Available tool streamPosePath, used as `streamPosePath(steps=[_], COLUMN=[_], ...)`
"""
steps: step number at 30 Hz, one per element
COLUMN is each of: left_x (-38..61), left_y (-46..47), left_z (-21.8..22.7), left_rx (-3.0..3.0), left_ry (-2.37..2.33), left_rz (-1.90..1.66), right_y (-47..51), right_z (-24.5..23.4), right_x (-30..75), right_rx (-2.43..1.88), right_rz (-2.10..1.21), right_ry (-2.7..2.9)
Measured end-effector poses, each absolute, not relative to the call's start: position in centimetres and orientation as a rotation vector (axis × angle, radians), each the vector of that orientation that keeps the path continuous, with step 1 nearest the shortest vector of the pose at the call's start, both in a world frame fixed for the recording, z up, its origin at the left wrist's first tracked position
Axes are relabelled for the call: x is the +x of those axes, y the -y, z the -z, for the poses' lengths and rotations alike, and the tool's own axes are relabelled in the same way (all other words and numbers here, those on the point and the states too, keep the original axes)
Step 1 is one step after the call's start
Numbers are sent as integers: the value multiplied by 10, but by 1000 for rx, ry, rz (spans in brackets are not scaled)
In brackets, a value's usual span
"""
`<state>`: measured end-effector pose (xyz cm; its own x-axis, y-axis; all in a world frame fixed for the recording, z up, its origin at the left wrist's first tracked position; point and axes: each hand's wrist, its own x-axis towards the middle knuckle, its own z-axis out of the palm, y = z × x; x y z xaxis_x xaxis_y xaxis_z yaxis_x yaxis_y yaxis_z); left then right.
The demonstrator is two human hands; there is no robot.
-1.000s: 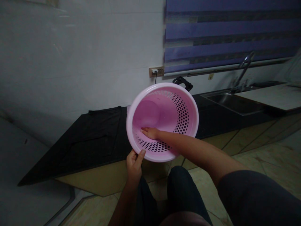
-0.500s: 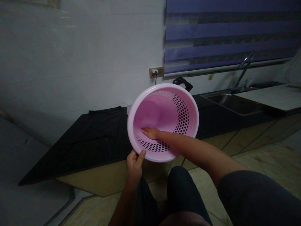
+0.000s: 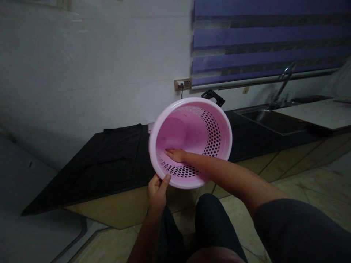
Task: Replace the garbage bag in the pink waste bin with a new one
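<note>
A round pink plastic basket with perforated walls is tipped on its side, its mouth facing me. My left hand grips the basket's lower rim, thumb over the edge. My right hand reaches inside the basket with its fingers stretched flat against the lower inner wall, holding nothing. My dark-trousered knees show below the basket.
A low black counter runs along the white wall, with a dark cloth lying on it. A wall socket with a plugged cable, a steel sink with a tap, and striped window blinds are behind.
</note>
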<state>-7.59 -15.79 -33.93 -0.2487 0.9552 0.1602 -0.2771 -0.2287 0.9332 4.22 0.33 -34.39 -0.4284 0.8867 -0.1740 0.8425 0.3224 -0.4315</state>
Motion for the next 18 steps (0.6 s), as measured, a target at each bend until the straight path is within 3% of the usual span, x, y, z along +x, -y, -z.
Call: streamPosePath(steps=[18], left_x=[-76], left_y=[156], left_z=[341], left_rx=[973], left_ry=[-1038], left_rz=[-1644], right_y=[-5], right_z=[346], right_x=[45], right_rx=[-1612], right_rz=[-698], right_ry=[2544])
